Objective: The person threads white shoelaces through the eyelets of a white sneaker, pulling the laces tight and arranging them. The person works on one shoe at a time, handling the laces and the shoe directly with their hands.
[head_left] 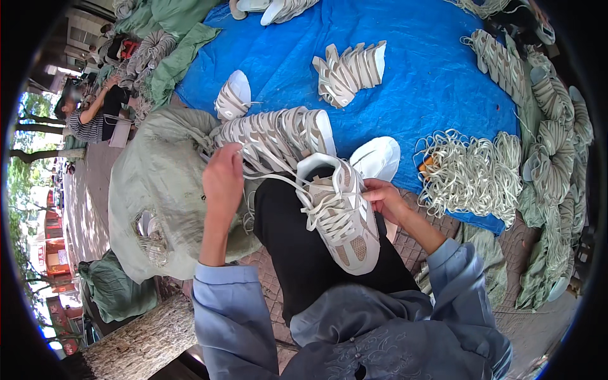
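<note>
A beige and white sneaker [345, 221] rests on my lap, toe toward me, with its white lace [332, 216] partly threaded through the eyelets. My left hand [223, 180] is raised to the left of it, fingers closed on the loose length of lace, which stretches to the shoe's collar. My right hand [384, 197] grips the sneaker's right side, thumb and fingers at the collar edge. Just beyond the shoe lies a white rounded piece [378, 157], partly hidden. A row of nested shoe uppers [285, 134] lies behind the left hand.
A blue tarp [437, 69] spreads ahead, bearing another stack of uppers [350, 71] and a single one [233, 96]. A heap of white laces [470, 174] sits at right. Large pale sack [164, 183] stands at left. Another person [95, 117] sits at far left.
</note>
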Demonstrator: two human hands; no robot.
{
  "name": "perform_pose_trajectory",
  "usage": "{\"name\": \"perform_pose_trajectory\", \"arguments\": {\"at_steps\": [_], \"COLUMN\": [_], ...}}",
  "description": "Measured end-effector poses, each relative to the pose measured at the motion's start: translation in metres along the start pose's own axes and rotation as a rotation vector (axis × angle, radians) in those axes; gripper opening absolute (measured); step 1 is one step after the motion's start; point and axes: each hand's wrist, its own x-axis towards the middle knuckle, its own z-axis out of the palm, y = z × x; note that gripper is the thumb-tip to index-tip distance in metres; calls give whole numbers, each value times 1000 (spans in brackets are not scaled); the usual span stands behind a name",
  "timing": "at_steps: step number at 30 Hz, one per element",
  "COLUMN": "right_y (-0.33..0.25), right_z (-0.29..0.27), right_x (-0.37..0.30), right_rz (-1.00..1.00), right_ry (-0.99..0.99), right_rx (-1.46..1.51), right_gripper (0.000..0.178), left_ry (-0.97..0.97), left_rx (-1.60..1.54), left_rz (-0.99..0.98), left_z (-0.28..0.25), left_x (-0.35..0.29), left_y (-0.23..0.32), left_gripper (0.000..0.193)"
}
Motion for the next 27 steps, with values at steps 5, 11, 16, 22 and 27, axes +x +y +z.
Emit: {"name": "perform_pose_trajectory", "arguments": {"at_steps": [5, 11, 16, 22, 27], "right_y": [-26, -92, -155, -179, -187], "right_z": [20, 4, 3, 7, -8], "right_x": [9, 33, 63, 95, 103], "right_rz": [-99, -160, -154, -116, -76], "right_ry": [-62, -154, -144, -92, -176], "right_rx": [205, 214, -30, -229, -332], "right_gripper": [52, 55, 49, 45, 49], "left_ry": [-151, -398, -704, -620, -636], "left_rx": [-375, -515, -516, -346, -312], "left_rz": [-247, -471, -544, -681, -849], "left_z": [31, 64, 164, 248, 290], "left_x": [-15, -21, -60, -107, -110], "left_y": [14, 9, 22, 100, 121], "left_gripper": [16, 17, 45, 76, 63]}}
